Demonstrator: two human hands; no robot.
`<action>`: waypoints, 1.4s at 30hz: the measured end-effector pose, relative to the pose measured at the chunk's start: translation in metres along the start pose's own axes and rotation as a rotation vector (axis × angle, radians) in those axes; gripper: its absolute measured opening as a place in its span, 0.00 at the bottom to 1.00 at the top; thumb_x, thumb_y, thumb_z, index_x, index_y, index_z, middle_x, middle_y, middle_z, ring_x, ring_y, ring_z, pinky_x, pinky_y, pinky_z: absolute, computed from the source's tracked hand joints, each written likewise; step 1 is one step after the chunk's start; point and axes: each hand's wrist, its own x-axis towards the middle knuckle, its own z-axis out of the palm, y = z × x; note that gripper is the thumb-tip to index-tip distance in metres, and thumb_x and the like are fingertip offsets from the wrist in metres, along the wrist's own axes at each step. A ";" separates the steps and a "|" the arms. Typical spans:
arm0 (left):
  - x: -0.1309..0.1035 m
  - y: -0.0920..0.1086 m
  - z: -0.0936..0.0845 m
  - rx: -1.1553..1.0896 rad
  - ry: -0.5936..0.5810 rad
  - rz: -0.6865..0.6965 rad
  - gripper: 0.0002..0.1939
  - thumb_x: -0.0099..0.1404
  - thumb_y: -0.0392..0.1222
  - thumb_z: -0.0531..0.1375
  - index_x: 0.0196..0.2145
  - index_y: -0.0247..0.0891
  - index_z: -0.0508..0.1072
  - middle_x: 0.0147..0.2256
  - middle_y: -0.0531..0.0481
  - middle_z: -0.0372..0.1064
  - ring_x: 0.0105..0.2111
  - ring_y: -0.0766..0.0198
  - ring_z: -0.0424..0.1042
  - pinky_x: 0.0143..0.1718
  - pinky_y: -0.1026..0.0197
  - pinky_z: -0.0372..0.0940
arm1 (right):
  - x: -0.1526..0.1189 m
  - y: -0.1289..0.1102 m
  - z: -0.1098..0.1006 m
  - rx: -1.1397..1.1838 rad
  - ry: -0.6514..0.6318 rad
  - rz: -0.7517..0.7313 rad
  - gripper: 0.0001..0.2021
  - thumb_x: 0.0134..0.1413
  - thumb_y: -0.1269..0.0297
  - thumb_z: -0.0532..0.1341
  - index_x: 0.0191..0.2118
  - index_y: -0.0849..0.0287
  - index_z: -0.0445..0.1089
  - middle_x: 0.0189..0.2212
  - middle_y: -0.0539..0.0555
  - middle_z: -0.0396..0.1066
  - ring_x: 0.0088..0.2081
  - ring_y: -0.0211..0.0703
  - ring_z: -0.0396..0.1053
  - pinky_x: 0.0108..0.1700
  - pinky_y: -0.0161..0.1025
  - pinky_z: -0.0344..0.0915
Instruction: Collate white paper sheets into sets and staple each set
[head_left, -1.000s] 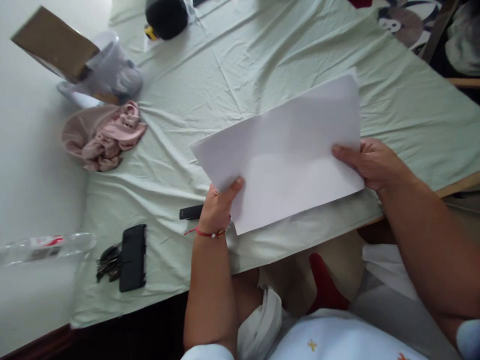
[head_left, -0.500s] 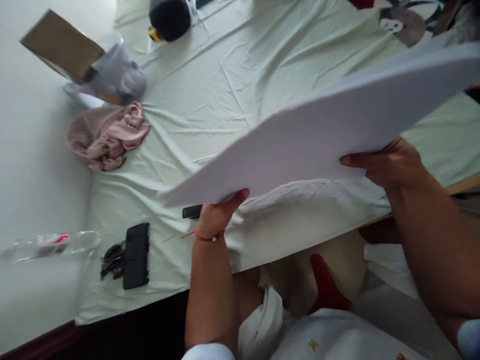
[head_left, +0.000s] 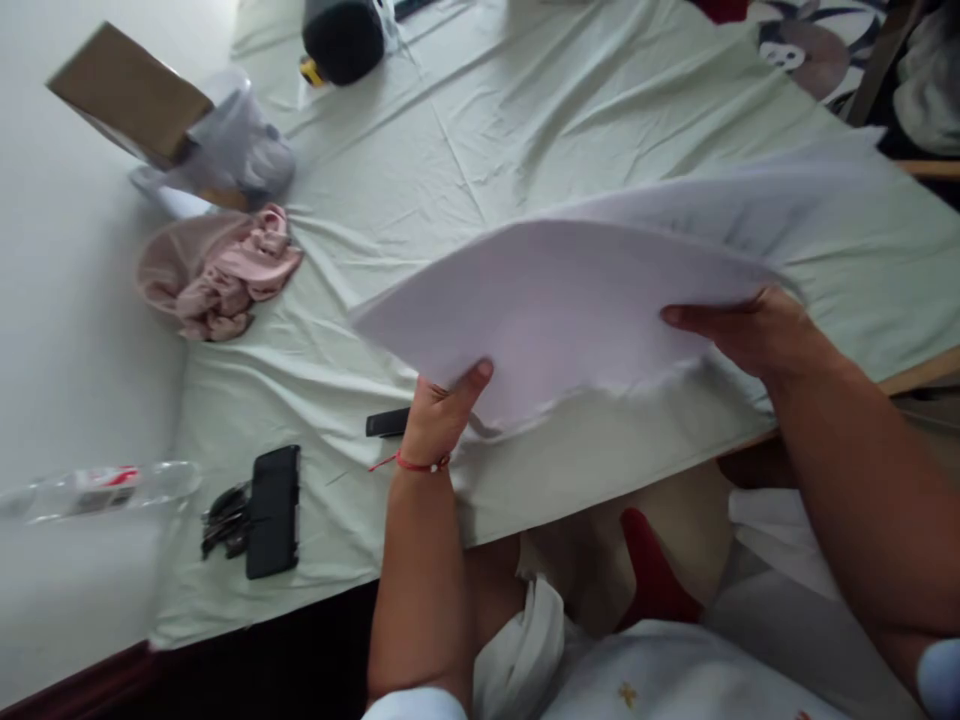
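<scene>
A stack of white paper sheets [head_left: 570, 300] is held up over the cloth-covered surface, its sheets bowed upward in the middle. My left hand [head_left: 446, 410] grips the near left edge, thumb on top and fingers hidden beneath. At the near right edge, my right hand [head_left: 750, 325] pinches the paper the same way. Behind the top sheet, another sheet with faint, unreadable marks [head_left: 750, 215] fans out to the far right. Just left of my left wrist lies a dark stapler-like object [head_left: 387, 423], partly hidden by that hand.
A pale green cloth [head_left: 360, 190] covers the wrinkled surface. On the left are a black phone-like case [head_left: 273, 512], a clear plastic bottle [head_left: 150, 485], a pink cloth [head_left: 232, 280], and a cardboard box [head_left: 131, 90] by a plastic bag [head_left: 251, 145]. A black rounded object [head_left: 343, 40] stands at the back.
The paper's far right end has dropped, and the sheets now bow and separate, showing marked paper behind. My right hand has moved slightly left; my left hand has shifted slightly right.
</scene>
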 end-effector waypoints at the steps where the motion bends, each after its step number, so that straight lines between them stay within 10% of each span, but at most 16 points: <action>1: 0.002 0.000 0.002 -0.035 -0.008 -0.004 0.19 0.60 0.55 0.73 0.42 0.38 0.83 0.45 0.43 0.81 0.50 0.54 0.77 0.57 0.55 0.71 | -0.002 -0.001 0.001 0.031 0.000 -0.006 0.24 0.39 0.54 0.80 0.43 0.58 0.80 0.44 0.55 0.80 0.45 0.48 0.76 0.52 0.44 0.75; 16: 0.002 0.002 -0.003 -0.160 -0.047 -0.108 0.18 0.62 0.55 0.72 0.42 0.39 0.84 0.44 0.45 0.82 0.43 0.59 0.80 0.46 0.62 0.75 | -0.010 -0.009 0.006 0.270 -0.087 0.330 0.20 0.30 0.55 0.83 0.29 0.60 0.81 0.31 0.53 0.80 0.26 0.36 0.73 0.26 0.31 0.70; 24: 0.001 0.003 -0.004 -0.097 -0.027 -0.021 0.19 0.62 0.54 0.73 0.44 0.38 0.82 0.46 0.45 0.82 0.52 0.55 0.78 0.58 0.57 0.71 | -0.013 -0.007 0.010 0.266 0.048 0.014 0.11 0.44 0.60 0.79 0.34 0.57 0.83 0.35 0.50 0.81 0.33 0.32 0.75 0.36 0.28 0.73; 32: 0.003 0.010 -0.004 -0.278 -0.144 -0.161 0.21 0.59 0.51 0.75 0.45 0.37 0.81 0.40 0.44 0.82 0.36 0.57 0.80 0.37 0.58 0.75 | -0.007 -0.011 0.007 0.226 0.018 0.332 0.05 0.45 0.69 0.74 0.26 0.62 0.79 0.26 0.53 0.78 0.22 0.36 0.70 0.21 0.30 0.65; 42: 0.004 0.052 -0.023 -0.213 0.455 0.044 0.05 0.66 0.43 0.65 0.37 0.39 0.77 0.30 0.50 0.79 0.19 0.72 0.65 0.18 0.69 0.53 | -0.021 -0.021 0.026 0.306 0.117 0.401 0.03 0.48 0.71 0.73 0.28 0.61 0.79 0.26 0.54 0.78 0.22 0.35 0.69 0.23 0.32 0.71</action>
